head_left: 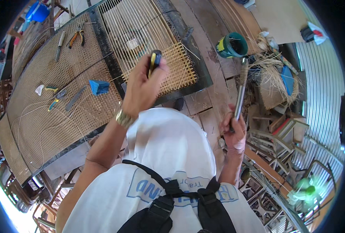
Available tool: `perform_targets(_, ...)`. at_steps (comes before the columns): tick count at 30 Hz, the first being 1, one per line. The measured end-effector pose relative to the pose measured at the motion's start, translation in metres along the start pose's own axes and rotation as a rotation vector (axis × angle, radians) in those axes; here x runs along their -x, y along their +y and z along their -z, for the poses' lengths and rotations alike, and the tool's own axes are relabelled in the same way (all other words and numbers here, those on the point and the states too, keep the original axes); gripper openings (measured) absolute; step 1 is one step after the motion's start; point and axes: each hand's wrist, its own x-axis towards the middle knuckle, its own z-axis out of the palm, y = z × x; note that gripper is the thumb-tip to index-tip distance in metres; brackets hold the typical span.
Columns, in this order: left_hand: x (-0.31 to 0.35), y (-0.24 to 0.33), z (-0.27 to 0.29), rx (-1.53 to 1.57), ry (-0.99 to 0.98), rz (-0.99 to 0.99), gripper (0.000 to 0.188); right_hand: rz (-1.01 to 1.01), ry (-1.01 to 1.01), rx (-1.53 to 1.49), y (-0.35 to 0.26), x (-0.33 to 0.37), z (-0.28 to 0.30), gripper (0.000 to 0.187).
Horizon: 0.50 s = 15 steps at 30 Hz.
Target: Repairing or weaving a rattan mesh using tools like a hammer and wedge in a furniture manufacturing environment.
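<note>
My left hand [143, 87] is closed around a yellow-and-black tool handle [154, 62]; the rest of that tool is hidden. It hovers over a black-edged frame [198, 84] with partly woven cane [180, 72]. Long parallel cane strips [118, 29] run from the weave toward the far side. My right hand [234, 130], off to the right of the frame, grips a long silver metal rod-like tool [241, 91] pointing up and away, its lower end inside the fingers. I cannot tell the exact kind of either tool.
On the cane-mesh panel [85, 70] at left lie pliers [78, 37], a knife [60, 46], a flat blade [75, 99], yellow-handled pliers [57, 100] and a blue block [99, 87]. Rightward stand a green bucket [231, 46], loose cane shavings [271, 72] and wooden chair frames [281, 134].
</note>
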Motion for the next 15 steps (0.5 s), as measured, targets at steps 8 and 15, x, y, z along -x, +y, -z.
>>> perform_targets(8,-0.061,-0.123,0.048,0.274,0.195,-0.147,0.020,-0.236,0.140,0.293,0.067,0.032,-0.039,0.045)
perform_targets(15,-0.094,-0.123,0.023,0.433,0.298,-0.284,0.017,-0.144,0.051,0.850,0.083,0.020,-0.065,0.032)
